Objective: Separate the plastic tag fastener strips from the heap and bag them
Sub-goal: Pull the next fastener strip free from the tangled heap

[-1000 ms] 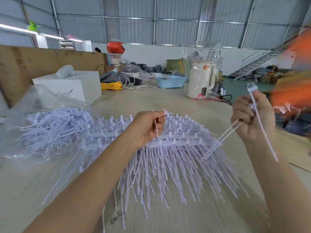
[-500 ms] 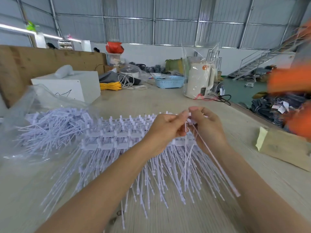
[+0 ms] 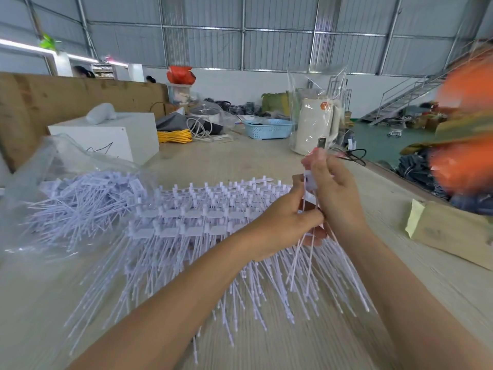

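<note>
One pale wooden worktop point(image 3: 266, 158). One big heap of white plastic tag fastener strips point(image 3: 186, 236) spread across its middle, too many to count. One clear plastic bag point(image 3: 53, 166) on the left, lying beside the heap, holding loose white strips. Two hands meet above the heap's right edge: left hand point(image 3: 285, 222) with fingers curled, pinching a few thin strips point(image 3: 301, 260) that hang down; right hand point(image 3: 333, 193) just above, gripping the same strips' white head end. One cream kettle point(image 3: 314, 126), one blue basket point(image 3: 266, 128), one white box point(image 3: 112, 134) behind.
</note>
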A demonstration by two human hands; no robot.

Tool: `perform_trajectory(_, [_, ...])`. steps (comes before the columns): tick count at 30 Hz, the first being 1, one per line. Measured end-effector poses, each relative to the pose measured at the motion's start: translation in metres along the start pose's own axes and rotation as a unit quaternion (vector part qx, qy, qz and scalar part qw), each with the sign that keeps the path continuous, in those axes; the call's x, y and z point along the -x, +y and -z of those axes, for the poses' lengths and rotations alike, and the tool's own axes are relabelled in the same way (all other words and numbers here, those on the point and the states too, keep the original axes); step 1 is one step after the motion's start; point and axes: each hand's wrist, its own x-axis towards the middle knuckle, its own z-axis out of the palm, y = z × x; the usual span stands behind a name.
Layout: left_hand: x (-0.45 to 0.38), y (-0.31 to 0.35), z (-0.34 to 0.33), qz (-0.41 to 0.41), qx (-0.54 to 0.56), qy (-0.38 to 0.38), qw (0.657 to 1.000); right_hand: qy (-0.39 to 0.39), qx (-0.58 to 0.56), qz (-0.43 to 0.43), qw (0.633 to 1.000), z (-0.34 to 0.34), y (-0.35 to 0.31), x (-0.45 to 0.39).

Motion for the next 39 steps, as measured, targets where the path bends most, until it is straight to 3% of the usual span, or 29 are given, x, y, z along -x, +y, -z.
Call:
perform_trajectory(3, [-0.003,-0.003,-0.008,-0.037,-0.067,0.070,0.995,-0.003,0.036,0.036,0.999,0.002,0.001,-0.002])
perform_trajectory(6, [-0.001,0.000,-0.022,-0.044,-0.024,0.106,0.993,0.042,0.012,0.055,0.997,0.003,0.000,-0.003])
perform_trajectory(10, [-0.004,0.007,-0.028,-0.058,-0.131,0.150,0.978,0.028,0.015,0.069,0.997,0.007,-0.004,-0.008])
perform_trajectory(11, [-0.004,0.009,-0.027,-0.048,-0.123,0.145,0.981,0.010,0.035,0.069,0.997,0.010,-0.004,-0.010])
perform_trajectory(13, [-0.005,0.014,-0.022,-0.004,-0.005,0.107,0.994,-0.038,0.056,0.054,0.996,0.019,-0.003,-0.015])
perform_trajectory(16, [-0.005,0.019,-0.011,0.056,0.135,0.052,0.988,-0.138,0.044,0.039,0.989,0.027,-0.003,-0.017])
perform_trajectory(21, [-0.008,0.016,0.003,0.065,0.164,0.137,0.975,-0.251,0.107,0.088,0.958,0.017,-0.007,-0.011])
perform_trajectory(24, [-0.002,0.018,0.008,0.074,0.167,0.163,0.970,-0.217,0.147,0.126,0.957,0.008,-0.009,-0.010])
perform_trajectory(29, [0.020,0.026,0.015,0.074,0.213,0.138,0.964,-0.151,0.197,0.123,0.961,-0.006,-0.013,-0.016])
perform_trajectory(35, [0.058,0.014,0.037,0.068,0.005,0.211,0.975,-0.127,0.228,0.081,0.962,-0.032,-0.008,-0.022])
perform_trajectory(39, [0.090,0.001,0.062,-0.019,-0.266,0.293,0.918,-0.159,0.234,0.081,0.956,-0.076,-0.010,-0.015])
